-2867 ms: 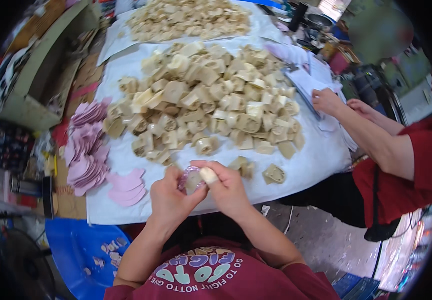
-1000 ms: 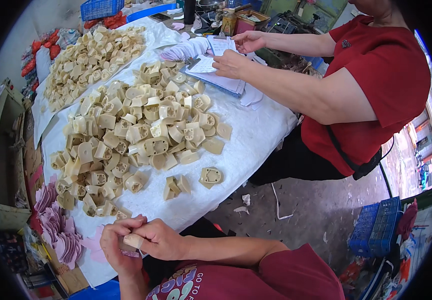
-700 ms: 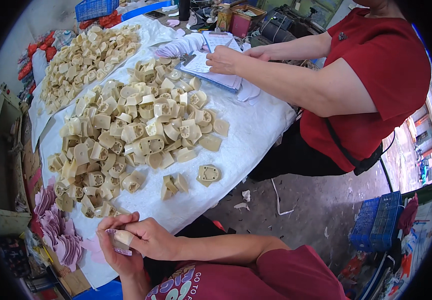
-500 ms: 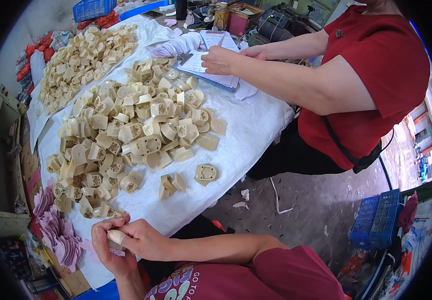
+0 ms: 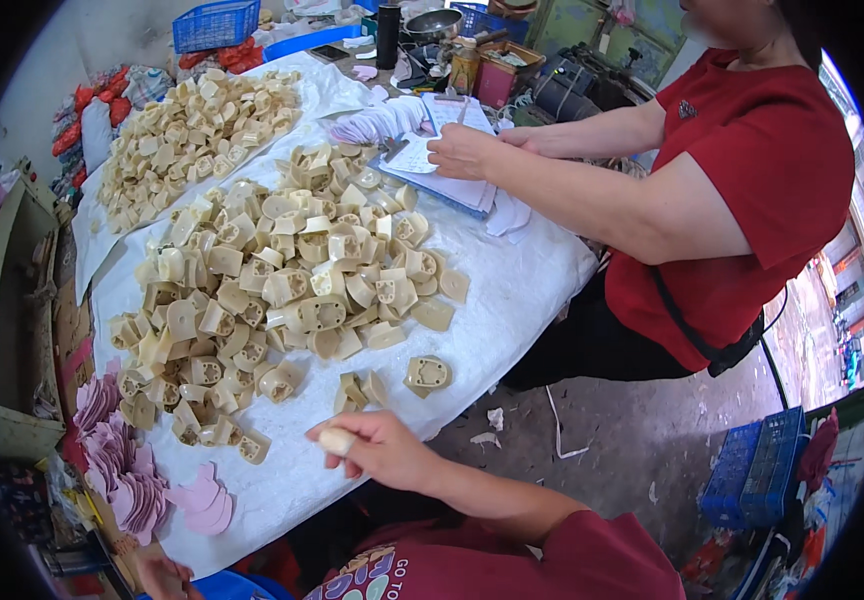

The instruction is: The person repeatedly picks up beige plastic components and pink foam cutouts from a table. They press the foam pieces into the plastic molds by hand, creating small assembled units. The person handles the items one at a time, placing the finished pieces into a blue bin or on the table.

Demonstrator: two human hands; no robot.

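Right hand [image 5: 377,450] over near table [image 5: 512,300] edge, fingers curled together, thumb wearing pale cot, nothing visibly gripped. Left hand [image 5: 162,578] low at frame bottom, beside pink cut-outs [image 5: 117,460]; fingers mostly hidden, cannot tell. Cream plastic parts [image 5: 292,270] heaped on white cover, nearest ones just beyond right hand. Co-worker's hand [image 5: 462,152] on papers [image 5: 432,165]

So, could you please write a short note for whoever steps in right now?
Right hand: raised over the table edge, its finger wrapped in pale tape; nothing clearly in its grip.
Left hand: low at the picture's edge, hardly visible.
Cream plastic pieces lie heaped on the white cloth; a few loose ones sit nearest the right hand. Pink cut-outs are stacked on the left.
How many pieces are finished cannot be told.
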